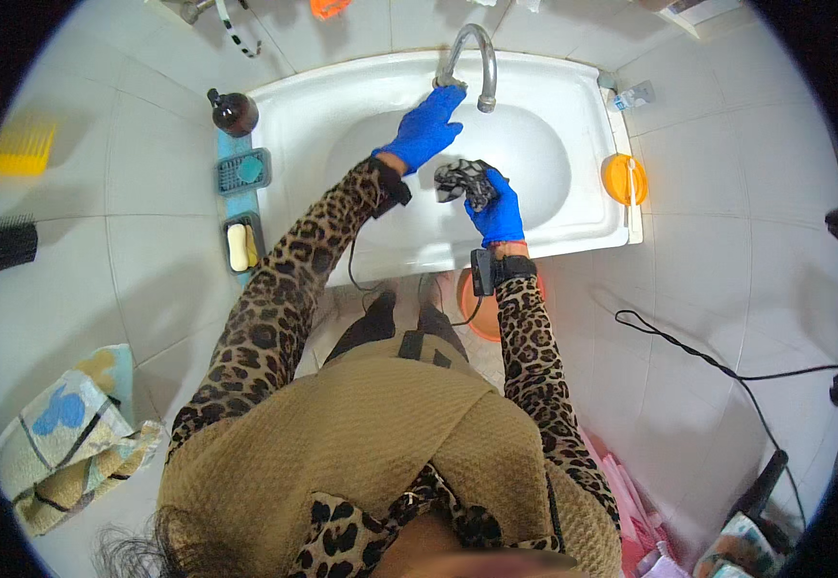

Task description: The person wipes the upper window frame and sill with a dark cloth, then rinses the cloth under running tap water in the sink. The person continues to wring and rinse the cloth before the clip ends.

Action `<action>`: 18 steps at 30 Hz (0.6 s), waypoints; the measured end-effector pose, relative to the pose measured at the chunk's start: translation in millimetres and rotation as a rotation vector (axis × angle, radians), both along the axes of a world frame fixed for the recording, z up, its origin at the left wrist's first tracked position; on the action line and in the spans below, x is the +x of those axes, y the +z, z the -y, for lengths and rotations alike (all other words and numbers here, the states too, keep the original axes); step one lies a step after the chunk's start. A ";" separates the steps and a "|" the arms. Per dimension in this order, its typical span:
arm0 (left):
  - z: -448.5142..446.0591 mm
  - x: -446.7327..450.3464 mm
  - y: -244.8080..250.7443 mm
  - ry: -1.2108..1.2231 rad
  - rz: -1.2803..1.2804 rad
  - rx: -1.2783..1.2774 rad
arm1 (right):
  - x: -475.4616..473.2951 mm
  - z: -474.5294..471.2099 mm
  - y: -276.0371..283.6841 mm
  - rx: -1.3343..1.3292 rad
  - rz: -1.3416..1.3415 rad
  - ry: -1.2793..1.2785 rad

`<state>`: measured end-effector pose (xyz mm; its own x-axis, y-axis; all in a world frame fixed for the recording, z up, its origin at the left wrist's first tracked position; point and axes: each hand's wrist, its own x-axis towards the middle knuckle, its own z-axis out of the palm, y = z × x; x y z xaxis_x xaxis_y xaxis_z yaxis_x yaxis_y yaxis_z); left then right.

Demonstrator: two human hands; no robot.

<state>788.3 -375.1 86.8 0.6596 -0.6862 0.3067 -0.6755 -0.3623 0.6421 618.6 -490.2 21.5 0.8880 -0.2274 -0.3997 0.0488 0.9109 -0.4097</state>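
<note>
In a blue glove, my left hand reaches over the white washbasin to the base of the chrome swan-neck faucet. Its fingertips cover that base, and whether they grip it cannot be seen. My right hand, gloved in blue too, holds a crumpled black-and-white patterned cloth above the bowl. The cloth hangs below and to the left of the spout, apart from it. No stream of water shows under the spout.
Left of the basin stand a dark brown bottle, a soap dish with a teal bar, and another with pale soap. An orange dish sits at the right rim. Cables hang right; an orange basin is below.
</note>
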 end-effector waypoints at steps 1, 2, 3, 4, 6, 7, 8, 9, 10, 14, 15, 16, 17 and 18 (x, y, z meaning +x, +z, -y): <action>6.3 2.1 -1.8 -0.055 -0.077 -0.022 | 0.2 1.6 -3.2 0.037 0.029 0.031; 13.6 4.6 -2.1 -0.026 0.098 0.059 | 1.9 4.4 -6.4 0.028 0.026 0.012; 20.9 6.7 -1.8 -0.013 0.173 0.068 | 3.2 6.2 -8.8 0.052 0.027 0.025; 27.0 8.9 -1.2 -0.032 0.205 0.080 | 4.1 8.7 -11.7 0.039 0.042 0.039; 36.7 12.4 0.3 -0.039 0.197 0.124 | 5.7 12.3 -15.5 0.009 0.029 0.028; 39.9 14.3 1.4 -0.026 0.176 0.137 | 6.4 14.5 -16.5 -0.012 -0.036 -0.004; 41.1 15.4 1.4 -0.057 0.153 0.154 | 6.1 15.2 -17.5 -0.029 -0.118 -0.017; 42.0 15.4 1.7 -0.007 0.161 0.144 | 5.9 17.0 -17.9 -0.061 -0.046 0.009; 41.8 16.7 2.0 0.014 0.184 0.130 | 4.6 17.2 -18.0 -0.068 -0.042 0.014; 37.6 12.5 3.4 0.046 0.278 0.090 | 2.5 18.0 -17.6 -0.042 -0.059 0.012; 37.6 11.1 3.8 0.039 0.264 0.103 | 3.4 17.5 -18.3 -0.006 -0.071 -0.011; 36.8 8.5 4.0 0.050 0.291 0.112 | 4.1 17.1 -19.3 -0.009 -0.046 -0.038; 36.5 7.1 4.3 0.060 0.319 0.122 | 5.3 16.2 -20.8 -0.045 -0.014 -0.025; 36.1 4.9 3.8 0.070 0.348 0.132 | 7.1 15.7 -22.2 -0.064 0.005 -0.030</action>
